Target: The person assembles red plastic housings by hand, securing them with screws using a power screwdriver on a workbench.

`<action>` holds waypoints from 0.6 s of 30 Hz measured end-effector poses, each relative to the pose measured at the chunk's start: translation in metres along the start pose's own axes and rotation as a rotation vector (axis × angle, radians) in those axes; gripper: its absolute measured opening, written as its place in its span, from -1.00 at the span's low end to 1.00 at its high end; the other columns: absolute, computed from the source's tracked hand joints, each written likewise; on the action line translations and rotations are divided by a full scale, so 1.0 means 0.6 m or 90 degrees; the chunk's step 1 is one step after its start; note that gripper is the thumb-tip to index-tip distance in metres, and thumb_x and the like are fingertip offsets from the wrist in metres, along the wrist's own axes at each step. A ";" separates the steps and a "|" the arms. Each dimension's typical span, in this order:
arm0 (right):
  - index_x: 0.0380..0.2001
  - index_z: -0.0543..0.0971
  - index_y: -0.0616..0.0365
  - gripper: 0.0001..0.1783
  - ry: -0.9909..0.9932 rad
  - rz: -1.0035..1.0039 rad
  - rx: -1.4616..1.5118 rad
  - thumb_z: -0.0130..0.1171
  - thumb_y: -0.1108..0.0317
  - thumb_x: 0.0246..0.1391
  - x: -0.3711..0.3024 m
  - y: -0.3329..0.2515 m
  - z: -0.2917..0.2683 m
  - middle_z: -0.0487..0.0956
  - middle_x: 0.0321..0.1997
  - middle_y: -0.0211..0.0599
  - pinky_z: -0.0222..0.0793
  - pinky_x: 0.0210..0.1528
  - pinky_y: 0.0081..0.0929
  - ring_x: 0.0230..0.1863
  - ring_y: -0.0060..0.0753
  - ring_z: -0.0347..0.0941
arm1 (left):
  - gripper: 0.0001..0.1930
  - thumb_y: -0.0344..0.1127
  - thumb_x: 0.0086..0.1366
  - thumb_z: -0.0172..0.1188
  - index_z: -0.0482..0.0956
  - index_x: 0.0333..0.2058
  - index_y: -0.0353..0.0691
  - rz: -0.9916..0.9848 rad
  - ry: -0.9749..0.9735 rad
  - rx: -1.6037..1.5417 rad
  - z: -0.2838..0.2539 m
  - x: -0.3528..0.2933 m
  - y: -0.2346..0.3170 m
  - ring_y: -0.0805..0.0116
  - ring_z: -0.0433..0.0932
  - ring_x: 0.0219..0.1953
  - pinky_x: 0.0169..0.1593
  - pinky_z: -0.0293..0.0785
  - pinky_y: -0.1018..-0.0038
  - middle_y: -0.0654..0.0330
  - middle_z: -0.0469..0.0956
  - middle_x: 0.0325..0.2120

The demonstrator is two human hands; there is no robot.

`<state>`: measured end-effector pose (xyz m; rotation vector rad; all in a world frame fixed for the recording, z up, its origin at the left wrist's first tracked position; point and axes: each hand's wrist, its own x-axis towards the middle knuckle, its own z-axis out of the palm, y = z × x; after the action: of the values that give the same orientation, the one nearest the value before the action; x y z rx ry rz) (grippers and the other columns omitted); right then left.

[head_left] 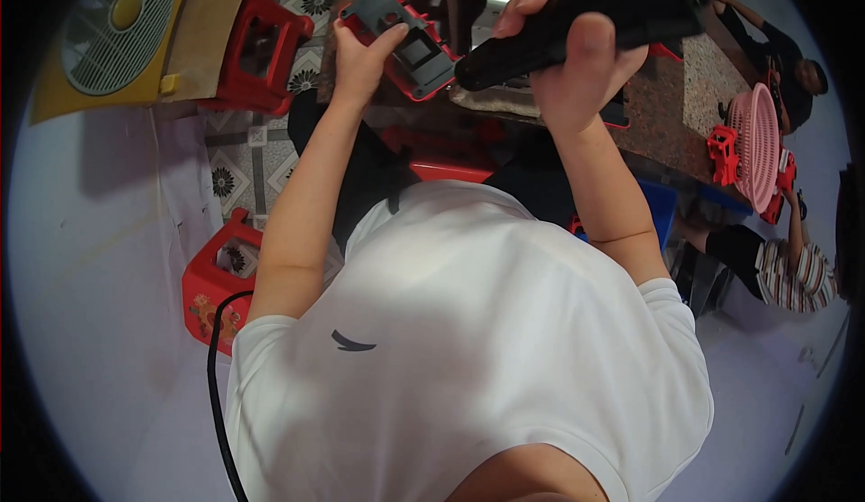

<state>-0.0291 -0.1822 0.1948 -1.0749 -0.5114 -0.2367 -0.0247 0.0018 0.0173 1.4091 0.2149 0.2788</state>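
At the upper left, a yellow fan (108, 38) with a pale round grille is beside a brown board (209, 38) and a red plastic stool (241, 93) on a floor of flower-patterned tiles (239, 134). A second red stool (200, 287), decorated on its side, is near the pale wall (81, 277), with a black cable (214, 376) curving below it. To the right, a pink lattice basket (764, 146) is near a person in dark clothes (793, 62) and another in a striped top (793, 275).
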 end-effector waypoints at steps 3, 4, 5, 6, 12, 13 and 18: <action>-0.01 0.31 0.20 -0.33 -0.011 -0.018 0.029 0.42 0.09 -0.04 -0.018 0.021 0.025 0.51 -0.41 -0.21 0.50 -0.46 -0.56 -0.49 -0.48 0.48 | -0.35 -0.24 0.00 0.46 0.27 -0.02 -0.30 -0.002 0.007 -0.019 0.004 -0.003 0.002 0.33 0.50 -0.08 0.06 0.39 0.42 0.09 0.50 -0.12; -0.01 0.31 0.20 -0.33 -0.015 -0.016 0.030 0.42 0.09 -0.04 -0.021 0.025 0.028 0.51 -0.41 -0.21 0.50 -0.46 -0.56 -0.49 -0.48 0.48 | -0.34 -0.24 0.00 0.46 0.26 -0.02 -0.31 -0.009 0.019 0.014 0.005 -0.004 0.006 0.34 0.50 -0.07 0.07 0.39 0.42 0.09 0.50 -0.12; -0.01 0.31 0.19 -0.33 -0.013 0.006 0.049 0.43 0.11 -0.05 -0.022 0.028 0.032 0.51 -0.41 -0.21 0.50 -0.45 -0.55 -0.48 -0.47 0.49 | -0.34 -0.24 0.00 0.46 0.26 -0.01 -0.32 -0.016 0.030 0.047 0.004 -0.005 0.008 0.34 0.50 -0.07 0.07 0.39 0.41 0.09 0.50 -0.12; -0.01 0.31 0.19 -0.34 -0.011 0.028 0.067 0.44 0.14 -0.06 -0.023 0.031 0.035 0.51 -0.40 -0.21 0.51 -0.43 -0.54 -0.48 -0.47 0.49 | -0.34 -0.24 0.00 0.46 0.26 -0.01 -0.32 -0.017 0.033 0.046 0.003 -0.005 0.005 0.34 0.50 -0.07 0.07 0.39 0.41 0.09 0.50 -0.12; -0.06 0.33 0.32 -0.49 -0.190 -0.133 -0.061 0.28 0.24 0.05 -0.008 0.049 0.018 0.52 -0.44 -0.20 0.47 -0.45 -0.53 -0.50 -0.43 0.50 | -0.34 -0.29 0.02 0.43 0.24 0.00 -0.36 0.023 -0.003 -0.032 0.005 -0.007 0.011 0.34 0.49 -0.05 0.07 0.40 0.41 0.07 0.49 -0.12; -0.01 0.27 0.28 -0.39 -0.219 -0.127 -0.123 0.19 0.00 0.14 -0.009 0.048 0.018 0.51 -0.39 -0.10 0.54 -0.47 -0.43 -0.51 -0.35 0.51 | -0.34 -0.29 0.02 0.43 0.22 0.00 -0.36 0.021 0.005 -0.025 0.005 -0.007 0.012 0.35 0.49 -0.05 0.07 0.40 0.41 0.07 0.49 -0.11; 0.02 0.26 0.27 -0.38 -0.242 -0.126 -0.128 0.20 0.02 0.13 -0.012 0.052 0.021 0.51 -0.39 -0.09 0.52 -0.46 -0.45 -0.50 -0.35 0.50 | -0.32 -0.29 0.02 0.42 0.19 0.01 -0.36 0.017 0.004 0.000 0.007 -0.008 0.019 0.35 0.49 -0.06 0.07 0.39 0.42 0.07 0.48 -0.11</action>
<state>-0.0253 -0.1566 0.1717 -1.2747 -0.9542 -0.2631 -0.0284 -0.0019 0.0293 1.4114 0.2016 0.3057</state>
